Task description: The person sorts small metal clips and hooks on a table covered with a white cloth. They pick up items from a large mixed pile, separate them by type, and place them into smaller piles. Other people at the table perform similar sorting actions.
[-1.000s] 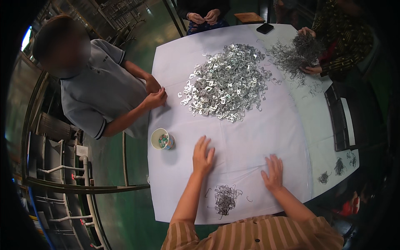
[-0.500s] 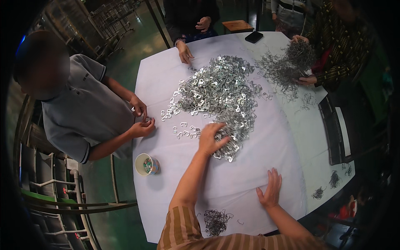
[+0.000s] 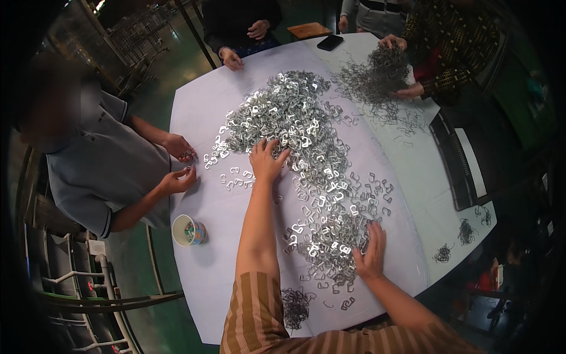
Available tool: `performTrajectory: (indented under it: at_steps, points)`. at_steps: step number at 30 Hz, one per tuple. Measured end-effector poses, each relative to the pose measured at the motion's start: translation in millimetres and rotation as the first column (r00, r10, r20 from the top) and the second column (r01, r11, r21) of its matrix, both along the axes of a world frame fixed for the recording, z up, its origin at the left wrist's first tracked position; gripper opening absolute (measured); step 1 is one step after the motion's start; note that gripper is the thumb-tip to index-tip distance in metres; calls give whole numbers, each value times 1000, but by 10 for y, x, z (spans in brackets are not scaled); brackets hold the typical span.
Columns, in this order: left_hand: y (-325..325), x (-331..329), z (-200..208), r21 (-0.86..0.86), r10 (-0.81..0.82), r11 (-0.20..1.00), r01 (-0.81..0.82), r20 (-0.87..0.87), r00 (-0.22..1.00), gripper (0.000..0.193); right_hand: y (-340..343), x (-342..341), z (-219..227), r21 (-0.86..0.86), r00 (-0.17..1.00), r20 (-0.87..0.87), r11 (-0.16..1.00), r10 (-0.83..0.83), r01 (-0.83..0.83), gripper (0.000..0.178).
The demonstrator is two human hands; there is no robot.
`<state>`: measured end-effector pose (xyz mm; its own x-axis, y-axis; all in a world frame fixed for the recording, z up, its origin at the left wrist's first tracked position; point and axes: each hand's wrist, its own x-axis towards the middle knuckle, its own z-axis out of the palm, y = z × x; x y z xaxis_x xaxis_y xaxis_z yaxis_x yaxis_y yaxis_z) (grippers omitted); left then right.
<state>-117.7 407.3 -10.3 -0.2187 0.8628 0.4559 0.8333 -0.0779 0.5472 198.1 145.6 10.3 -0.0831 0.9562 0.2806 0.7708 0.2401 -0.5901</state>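
Note:
A big heap of shiny, flat, bent metal clips [image 3: 289,106] covers the middle of the white cloth. A trail of the same clips [image 3: 333,236] runs from it toward me. My left hand [image 3: 266,162] reaches to the heap's near left edge, palm down and fingers spread, touching clips. My right hand [image 3: 371,255] lies along the right side of the near clips with its fingers stretched out and the thumb apart. Both hands appear to hold nothing. Whatever lies under the left palm is hidden.
A small pile of dark wire hooks [image 3: 295,308] lies near me. A paper cup [image 3: 188,230] stands at left. Co-workers sit around; one handles tangled wire hooks [image 3: 386,74] at far right. A phone [image 3: 330,42] and dark tray [image 3: 460,159] rest on the table.
Many clips have spread from the heap toward me. My left hand has moved left and farther away. The right hand is now against the clips. The view has shifted a little.

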Motion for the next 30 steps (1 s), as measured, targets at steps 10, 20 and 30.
performTrajectory:
  at_steps: [10, 20, 30]
  points:
    - [-1993, 1633, 406, -137, -435, 886, 444, 92, 896, 33, -34, 66, -155, 209, 881, -469, 977, 65, 39, 61]
    - [-4315, 1441, 1115, 133, -167, 981, 141, 212, 963, 14, -888, 867, -37, 170, 903, -429, 984, 33, 45, 45]
    - [-6417, 1505, -983, -721, 262, 529, 447, 640, 722, 64, -1416, 1116, -257, 255, 997, 50, 966, -50, 36, 54]
